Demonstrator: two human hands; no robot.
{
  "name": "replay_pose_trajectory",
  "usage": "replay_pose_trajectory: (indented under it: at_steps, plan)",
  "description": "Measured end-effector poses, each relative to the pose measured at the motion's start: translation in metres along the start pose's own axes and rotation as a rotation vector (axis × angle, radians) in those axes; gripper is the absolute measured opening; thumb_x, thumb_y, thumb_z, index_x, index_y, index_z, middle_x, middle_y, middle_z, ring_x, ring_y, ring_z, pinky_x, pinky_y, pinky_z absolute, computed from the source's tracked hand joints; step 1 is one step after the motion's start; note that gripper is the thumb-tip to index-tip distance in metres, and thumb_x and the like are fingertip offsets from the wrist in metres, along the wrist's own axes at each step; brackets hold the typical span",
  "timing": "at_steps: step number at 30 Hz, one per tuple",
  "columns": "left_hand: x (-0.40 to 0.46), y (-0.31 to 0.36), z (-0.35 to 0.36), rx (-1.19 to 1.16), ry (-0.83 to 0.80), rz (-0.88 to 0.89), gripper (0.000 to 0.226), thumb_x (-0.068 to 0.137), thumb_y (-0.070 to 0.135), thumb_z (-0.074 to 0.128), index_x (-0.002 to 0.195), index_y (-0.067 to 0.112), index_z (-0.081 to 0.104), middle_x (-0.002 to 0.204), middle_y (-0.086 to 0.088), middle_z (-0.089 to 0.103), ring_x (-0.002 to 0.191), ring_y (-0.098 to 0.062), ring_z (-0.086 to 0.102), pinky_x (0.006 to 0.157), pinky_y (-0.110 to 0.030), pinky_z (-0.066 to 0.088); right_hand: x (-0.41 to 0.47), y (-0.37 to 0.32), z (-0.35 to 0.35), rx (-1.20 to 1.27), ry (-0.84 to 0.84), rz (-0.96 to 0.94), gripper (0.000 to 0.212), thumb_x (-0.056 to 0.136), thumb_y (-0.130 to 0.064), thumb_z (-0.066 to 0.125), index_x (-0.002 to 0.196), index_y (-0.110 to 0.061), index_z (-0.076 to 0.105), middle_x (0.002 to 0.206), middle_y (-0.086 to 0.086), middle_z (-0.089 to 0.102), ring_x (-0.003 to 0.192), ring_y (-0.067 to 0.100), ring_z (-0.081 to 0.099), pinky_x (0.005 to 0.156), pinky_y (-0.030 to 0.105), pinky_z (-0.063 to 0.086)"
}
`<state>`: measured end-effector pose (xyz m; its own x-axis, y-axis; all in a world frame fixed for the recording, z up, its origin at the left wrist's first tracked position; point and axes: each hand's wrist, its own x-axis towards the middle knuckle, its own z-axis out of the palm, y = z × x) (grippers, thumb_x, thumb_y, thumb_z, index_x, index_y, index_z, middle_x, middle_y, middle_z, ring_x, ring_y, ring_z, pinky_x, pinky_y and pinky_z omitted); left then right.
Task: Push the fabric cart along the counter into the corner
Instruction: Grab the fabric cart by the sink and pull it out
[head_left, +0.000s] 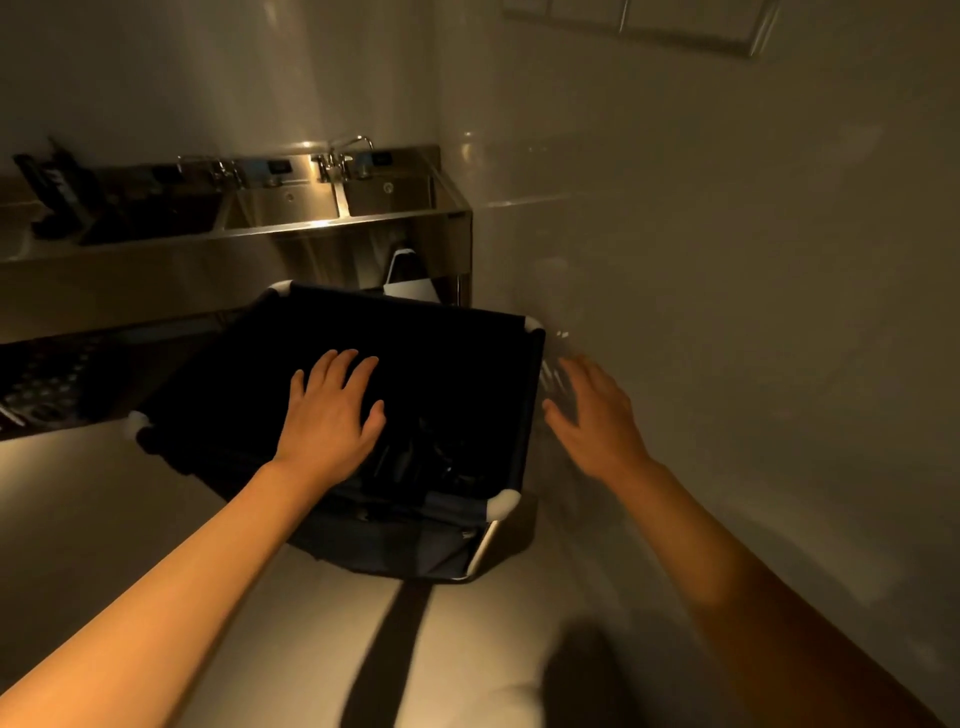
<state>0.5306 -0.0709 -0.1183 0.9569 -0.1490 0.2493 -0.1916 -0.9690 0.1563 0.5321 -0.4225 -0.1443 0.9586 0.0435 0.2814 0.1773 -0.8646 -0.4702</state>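
Note:
The fabric cart (457, 364) is a dark blue-black cloth bin on a frame with white corner caps. It stands on the pale floor, close to the steel counter (234, 231) and near the white wall on the right. My left hand (332, 410) hovers over the cart's dark opening, fingers spread, holding nothing. My right hand (592, 415) is open and blurred just beyond the cart's right rim, next to the wall. Whether either hand touches the cart cannot be told.
The steel counter holds several sink basins with faucets (337, 161) along the back wall. A perforated dark shelf (47, 384) lies at the left under the counter. A white-edged object (410, 275) stands behind the cart. A dark stripe (384, 654) crosses the floor.

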Motion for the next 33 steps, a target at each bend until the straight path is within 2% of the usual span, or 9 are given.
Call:
replay_pose_trajectory:
  at_steps: [6,16,22,27,33]
  plan:
    - [0.009,-0.036,0.032,-0.040,-0.083,-0.022,0.064,0.098,0.049,0.045,0.156,0.025,0.029,0.163,-0.008,0.032,0.153,-0.032,0.023,0.121,-0.060,0.026,0.032,-0.009,0.046,0.040,-0.094,-0.007,0.065,0.097,-0.052,0.050,0.154,-0.024,0.034,0.157,0.005,0.040,0.145,0.028,0.041,0.117,0.052,0.040]
    - [0.035,-0.119,0.080,-0.114,-0.153,-0.033,0.070,0.094,0.055,0.031,0.156,0.022,0.031,0.162,-0.008,0.034,0.152,-0.033,0.026,0.121,-0.056,0.027,0.066,-0.039,0.135,-0.007,-0.207,0.073,0.068,0.096,-0.059,0.044,0.156,-0.030,0.030,0.164,0.001,0.031,0.152,0.025,0.031,0.124,0.050,0.029]
    - [0.050,-0.175,0.123,-0.076,-0.233,-0.032,0.064,0.102,0.052,0.040,0.158,0.023,0.028,0.164,-0.008,0.032,0.154,-0.032,0.024,0.124,-0.056,0.025,0.080,-0.047,0.179,-0.077,-0.297,0.087,0.067,0.100,-0.050,0.052,0.158,-0.023,0.031,0.165,0.005,0.031,0.152,0.029,0.032,0.122,0.055,0.031]
    - [0.052,-0.193,0.146,-0.072,-0.292,-0.052,0.073,0.094,0.060,0.030,0.152,0.019,0.041,0.154,-0.012,0.046,0.145,-0.035,0.040,0.114,-0.056,0.036,0.070,-0.044,0.214,-0.109,-0.370,0.137,0.066,0.101,-0.048,0.053,0.158,-0.020,0.033,0.165,0.006,0.032,0.151,0.029,0.034,0.121,0.055,0.031]
    - [0.054,-0.202,0.182,-0.071,-0.425,-0.110,0.066,0.099,0.054,0.046,0.156,0.024,0.033,0.161,-0.008,0.037,0.151,-0.031,0.029,0.121,-0.055,0.028,0.073,-0.029,0.233,-0.115,-0.438,0.190,0.066,0.102,-0.048,0.052,0.159,-0.020,0.031,0.166,0.007,0.030,0.152,0.029,0.033,0.121,0.055,0.030]
